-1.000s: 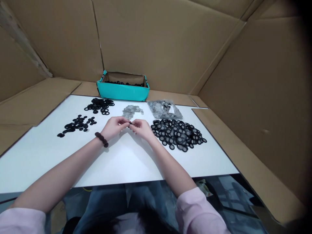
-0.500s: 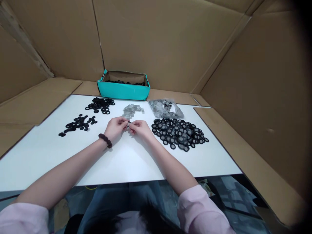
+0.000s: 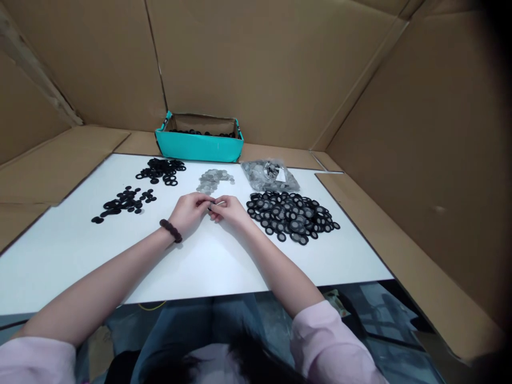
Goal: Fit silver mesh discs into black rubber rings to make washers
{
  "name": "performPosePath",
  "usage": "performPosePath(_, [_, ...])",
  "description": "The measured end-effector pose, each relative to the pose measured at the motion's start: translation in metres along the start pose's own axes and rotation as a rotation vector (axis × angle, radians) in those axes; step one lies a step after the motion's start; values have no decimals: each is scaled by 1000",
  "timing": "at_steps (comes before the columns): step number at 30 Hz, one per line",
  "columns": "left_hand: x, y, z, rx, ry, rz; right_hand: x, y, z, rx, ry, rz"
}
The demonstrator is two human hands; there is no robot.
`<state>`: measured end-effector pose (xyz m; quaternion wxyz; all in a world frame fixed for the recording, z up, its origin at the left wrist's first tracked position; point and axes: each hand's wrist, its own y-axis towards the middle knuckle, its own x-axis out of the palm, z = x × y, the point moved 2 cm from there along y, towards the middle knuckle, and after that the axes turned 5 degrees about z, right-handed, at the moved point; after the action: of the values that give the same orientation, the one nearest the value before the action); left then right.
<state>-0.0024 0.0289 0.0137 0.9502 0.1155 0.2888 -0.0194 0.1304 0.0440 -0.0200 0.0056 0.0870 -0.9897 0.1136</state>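
Observation:
My left hand (image 3: 191,211) and my right hand (image 3: 229,211) meet at the fingertips over the middle of the white table. Both pinch a small black ring (image 3: 210,206) between them; the fingers cover most of it. Just beyond the hands lies a pile of thin translucent grey discs (image 3: 214,180). Right of my right hand spreads a large heap of black rings with grey centres (image 3: 294,216). To the left are a pile of small black discs (image 3: 126,201) and, farther back, a pile of black open rings (image 3: 162,170).
A turquoise box (image 3: 199,146) holding black pieces stands at the table's back edge. Beside it lies a clear plastic bag (image 3: 270,176) of grey discs. Cardboard walls (image 3: 256,69) enclose the white table (image 3: 192,272) at the back and sides.
The fingertips have shifted slightly around the small piece, which now shows darker between them. The whole view has moved a little; the piles look the same.

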Motion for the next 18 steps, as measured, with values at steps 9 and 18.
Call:
performPosePath(9, [2, 5, -13, -141, -193, -23, -1, -6, -4, -230, -358, 59])
performPosePath(18, [11, 2, -14, -227, -308, -4, -1, -20, -22, -381, -678, 227])
